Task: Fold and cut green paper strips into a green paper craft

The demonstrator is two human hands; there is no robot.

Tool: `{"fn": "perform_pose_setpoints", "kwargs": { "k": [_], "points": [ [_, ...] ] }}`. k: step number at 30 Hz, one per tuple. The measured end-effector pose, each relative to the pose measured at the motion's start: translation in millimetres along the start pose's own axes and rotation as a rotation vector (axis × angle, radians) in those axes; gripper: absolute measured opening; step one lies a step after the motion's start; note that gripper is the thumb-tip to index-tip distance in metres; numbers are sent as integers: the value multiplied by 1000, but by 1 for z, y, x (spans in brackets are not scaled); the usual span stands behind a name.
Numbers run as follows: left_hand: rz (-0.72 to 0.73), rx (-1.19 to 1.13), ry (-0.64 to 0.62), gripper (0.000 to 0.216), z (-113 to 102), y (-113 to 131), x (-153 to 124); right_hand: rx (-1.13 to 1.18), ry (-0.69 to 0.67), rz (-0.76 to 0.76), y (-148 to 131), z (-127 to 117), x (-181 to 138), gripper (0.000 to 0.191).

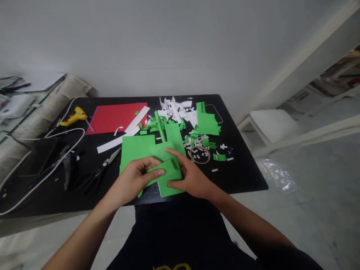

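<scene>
Near the front edge of the black table, my left hand [140, 175] pinches a folded piece of green paper [165, 169] between thumb and fingers. My right hand [191, 173] grips the same folded paper from the right, its thumb low and its index finger stretched along the top. Beneath and behind the hands lie more green sheets [137, 144], one partly covered by the left hand. A narrow folded green strip [159, 126] lies just beyond the fingers. Scissors [101, 169] with black handles rest left of my left hand, blades slightly apart.
A yellow glue gun [74, 117] with a white cord lies at the left, beside a red sheet [118, 114] and white paper strips [111, 144]. White paper scraps [176, 108], green scraps and a tape ring [200, 155] spread across the right. A white stool [271, 125] stands beyond the table.
</scene>
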State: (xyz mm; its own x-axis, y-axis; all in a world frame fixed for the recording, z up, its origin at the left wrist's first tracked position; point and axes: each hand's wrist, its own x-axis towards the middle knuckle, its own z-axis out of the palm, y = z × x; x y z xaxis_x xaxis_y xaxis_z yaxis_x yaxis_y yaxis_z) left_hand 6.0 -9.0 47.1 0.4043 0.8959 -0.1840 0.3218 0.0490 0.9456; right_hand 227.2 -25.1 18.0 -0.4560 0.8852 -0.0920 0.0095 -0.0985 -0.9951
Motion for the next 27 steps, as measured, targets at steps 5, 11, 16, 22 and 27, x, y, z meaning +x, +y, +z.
{"fn": "perform_pose_setpoints", "kwargs": {
  "k": [5,11,16,22,27],
  "points": [
    [-7,198,-33,40,-1,12,1,-175,33,-10,-10,2,-2,101],
    [-7,342,-33,47,1,19,1,-272,44,-32,-16,3,-2,107],
    [-36,416,44,47,5,21,-1,-302,52,-32,-18,5,-3,106],
    [-20,445,71,45,9,21,0,-347,69,-9,-21,7,-4,107],
    [-8,446,66,45,9,20,0,-329,65,-19,-20,8,-4,107]
  ]
}}
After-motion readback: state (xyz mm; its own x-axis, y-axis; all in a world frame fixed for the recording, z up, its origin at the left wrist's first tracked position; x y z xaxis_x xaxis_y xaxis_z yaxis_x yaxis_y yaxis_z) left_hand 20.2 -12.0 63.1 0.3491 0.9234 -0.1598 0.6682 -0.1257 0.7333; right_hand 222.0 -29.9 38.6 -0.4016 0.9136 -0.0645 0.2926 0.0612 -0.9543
